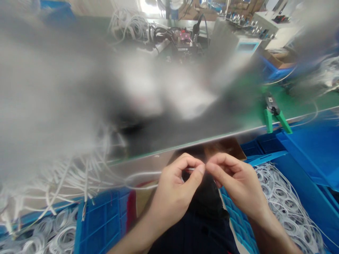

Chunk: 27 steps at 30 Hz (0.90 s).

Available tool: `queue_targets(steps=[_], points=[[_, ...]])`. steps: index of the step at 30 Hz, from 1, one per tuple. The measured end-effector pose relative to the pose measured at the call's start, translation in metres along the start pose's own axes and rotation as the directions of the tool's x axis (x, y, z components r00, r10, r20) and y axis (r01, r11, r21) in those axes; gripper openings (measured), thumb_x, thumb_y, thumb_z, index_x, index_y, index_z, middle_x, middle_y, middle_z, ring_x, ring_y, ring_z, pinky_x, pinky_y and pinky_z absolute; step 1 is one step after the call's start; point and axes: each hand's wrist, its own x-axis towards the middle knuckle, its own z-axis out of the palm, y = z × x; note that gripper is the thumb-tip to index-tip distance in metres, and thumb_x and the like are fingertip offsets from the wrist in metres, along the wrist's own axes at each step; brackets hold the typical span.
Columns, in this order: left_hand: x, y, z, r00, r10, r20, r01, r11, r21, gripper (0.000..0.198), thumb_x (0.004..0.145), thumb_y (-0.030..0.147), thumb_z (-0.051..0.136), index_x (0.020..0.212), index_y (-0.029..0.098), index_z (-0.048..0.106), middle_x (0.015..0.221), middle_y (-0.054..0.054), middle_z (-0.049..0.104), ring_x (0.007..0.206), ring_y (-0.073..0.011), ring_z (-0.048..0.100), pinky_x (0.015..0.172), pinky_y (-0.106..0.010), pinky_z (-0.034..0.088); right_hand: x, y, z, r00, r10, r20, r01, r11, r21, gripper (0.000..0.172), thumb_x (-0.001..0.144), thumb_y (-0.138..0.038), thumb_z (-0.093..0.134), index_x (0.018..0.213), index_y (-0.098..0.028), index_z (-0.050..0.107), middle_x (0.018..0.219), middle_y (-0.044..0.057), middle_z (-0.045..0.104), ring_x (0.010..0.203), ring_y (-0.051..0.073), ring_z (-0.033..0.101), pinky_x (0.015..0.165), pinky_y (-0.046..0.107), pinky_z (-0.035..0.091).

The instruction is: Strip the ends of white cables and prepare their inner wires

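Cable [148, 173] pinched between thumb and forefinger of your left hand [177, 188], just outside the desk's [299, 106] front edge, could slip if that grip slackens; your right hand [239, 185] meets it with fingertips closed, on what you cannot tell. Crimping pliers [274, 111] poke their handles past the green desktop's front edge at right, where a bump might drop them, and a soldering iron [195, 31] stands toward the back edge.
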Motion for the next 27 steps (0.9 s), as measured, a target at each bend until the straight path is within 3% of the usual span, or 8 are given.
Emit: queue_targets(steps=[5,11,15,19,24,27], points=[[-0.005,-0.001,0.001,1.000,-0.002,0.006,0.003,1.000,-0.026,0.017,0.108,0.027,0.065,0.094,0.022,0.073,0.089,0.001,0.067,0.084,-0.0148,0.060,0.078,-0.028,0.046,-0.004,0.000,0.001,0.998,-0.061,-0.033,0.060,0.997,-0.056,0.013,0.096,-0.035,0.082,0.092,-0.023,0.079,0.080,-0.001,0.074,0.070,0.012,0.063,0.060,0.020,0.048],[-0.006,0.003,0.004,0.999,0.014,-0.043,-0.016,0.998,-0.052,0.018,0.107,0.027,0.066,0.091,0.020,0.071,0.088,0.001,0.066,0.082,-0.0150,0.060,0.076,-0.028,0.045,-0.009,0.000,0.007,0.999,0.004,-0.043,-0.002,0.999,0.041,0.019,0.096,-0.037,0.081,0.088,-0.021,0.077,0.070,-0.003,0.066,0.058,0.009,0.057,0.054,0.019,0.047],[-0.008,0.006,0.006,0.999,0.020,-0.051,-0.024,0.997,-0.075,0.019,0.107,0.026,0.067,0.090,0.020,0.071,0.087,0.000,0.066,0.084,-0.0156,0.061,0.079,-0.029,0.046,-0.012,0.003,0.008,0.997,-0.014,-0.071,0.021,0.996,0.086,0.022,0.096,-0.038,0.082,0.087,-0.020,0.076,0.070,-0.002,0.064,0.059,0.010,0.055,0.055,0.021,0.046],[-0.011,0.006,0.003,0.999,0.028,0.018,-0.027,0.998,-0.061,0.018,0.108,0.026,0.065,0.093,0.020,0.071,0.089,0.000,0.066,0.084,-0.0156,0.061,0.081,-0.029,0.046,-0.009,0.008,-0.001,0.996,0.074,0.058,-0.086,0.970,0.229,0.023,0.095,-0.039,0.085,0.090,-0.019,0.076,0.065,-0.004,0.058,0.056,0.009,0.050,0.052,0.021,0.040],[-0.011,0.004,-0.001,0.992,0.013,0.126,-0.003,0.997,-0.077,0.016,0.109,0.026,0.064,0.096,0.020,0.072,0.093,0.000,0.068,0.087,-0.0157,0.062,0.083,-0.028,0.048,-0.003,0.013,-0.007,0.943,0.182,0.280,-0.299,0.834,0.464,0.027,0.092,-0.037,0.088,0.085,-0.016,0.073,0.058,-0.008,0.047,0.047,0.005,0.030,0.045,0.020,0.026],[-0.010,0.001,-0.002,0.992,0.005,0.125,0.007,0.995,-0.096,0.016,0.109,0.026,0.064,0.095,0.020,0.071,0.092,0.000,0.068,0.087,-0.0156,0.061,0.083,-0.028,0.049,-0.007,0.011,-0.005,0.966,0.159,0.202,-0.227,0.897,0.379,0.025,0.093,-0.038,0.087,0.087,-0.017,0.075,0.060,-0.006,0.052,0.049,0.006,0.037,0.048,0.020,0.029]])
